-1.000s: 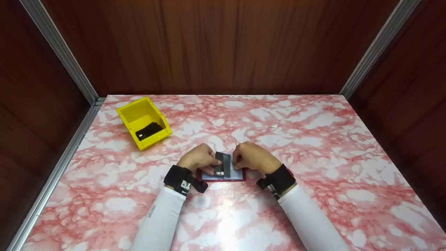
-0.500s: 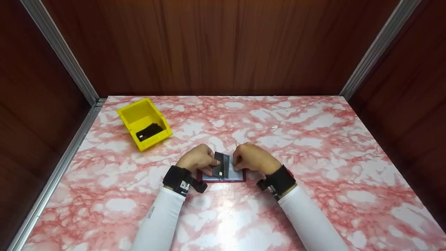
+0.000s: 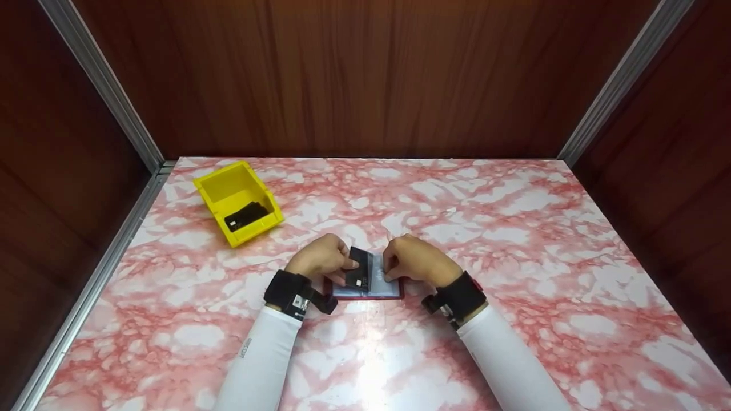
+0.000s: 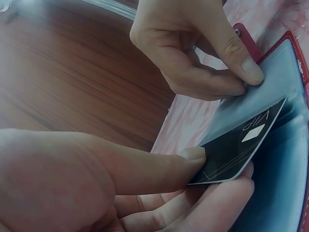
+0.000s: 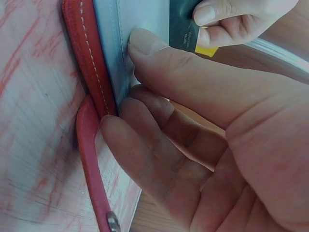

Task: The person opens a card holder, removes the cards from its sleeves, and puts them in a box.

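My left hand [image 3: 321,258] pinches a black card [image 4: 227,152] between thumb and fingers. The card bears "VIP" and a pale chip square, and stands tilted over an opened red card holder [image 5: 91,58] with white stitching. One end of the card overlaps the holder's clear plastic sleeves [image 4: 277,179] in the left wrist view. On the other side, my right hand [image 3: 421,260] pinches a clear sleeve near the holder's stitched edge, thumb on top. Both hands cover much of the holder in the head view.
A yellow bin [image 3: 228,185] stands at the back left of the pink-and-white marbled table [image 3: 502,240], with black cards [image 3: 246,214] inside. A red strap [image 5: 91,154] with a metal snap sticks out from the holder. Dark wood panels [image 3: 365,80] wall the table's back and sides.
The card has shifted slightly left with my left hand, and less of it lies behind the clear sleeve. My right hand keeps its place at the holder.
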